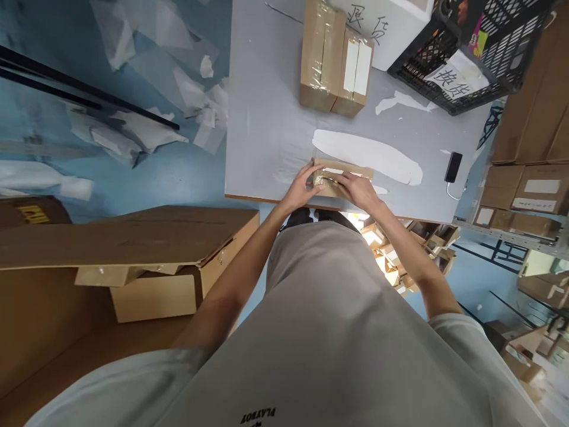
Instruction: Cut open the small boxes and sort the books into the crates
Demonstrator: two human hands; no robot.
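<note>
A small taped cardboard box [344,165] lies near the front edge of the grey table [267,118]. My left hand [302,188] grips its left end, thumb on the near side and fingers on the far side. Above the right part of the box, my right hand [358,190] is closed on a slim dark tool [328,179] that looks like a utility knife. Its tip points left, over the clear tape between my hands. My right fingers hide most of its handle. Beyond the box lies a long white strip of paper or film [368,155].
Two taped cartons [323,59] stand at the back of the table, beside a white box [395,29] and a black plastic crate [462,65]. A phone [453,167] with a cable lies at right. A large open carton [133,237] stands at lower left; plastic bags [146,127] litter the floor.
</note>
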